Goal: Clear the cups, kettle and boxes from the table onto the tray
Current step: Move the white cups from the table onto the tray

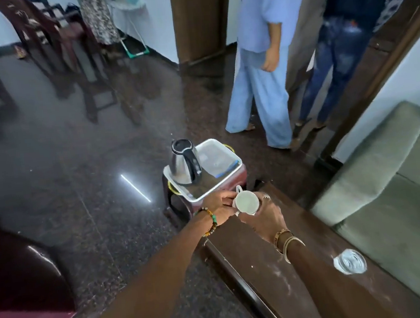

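Observation:
A white cup (pixel 245 202) is held between both my hands just past the far end of the dark wooden table (pixel 270 260). My left hand (pixel 218 205) grips its left side and my right hand (pixel 266 213) wraps its right side. Right beyond it a white-rimmed tray (pixel 199 194) rests on a small stool. On the tray's left stands a steel kettle (pixel 185 162) with a black handle. A clear flat box (pixel 216 159) with a blue edge lies on its right side. A clear glass (pixel 350 264) stands on the table near my right forearm.
Two people (pixel 266 58) stand close behind the tray, by a wooden door frame. A grey-green sofa (pixel 385 180) runs along the table's right side. Dark wooden chairs (pixel 64 44) stand at the back left on the polished stone floor. A maroon chair (pixel 18 280) is at my near left.

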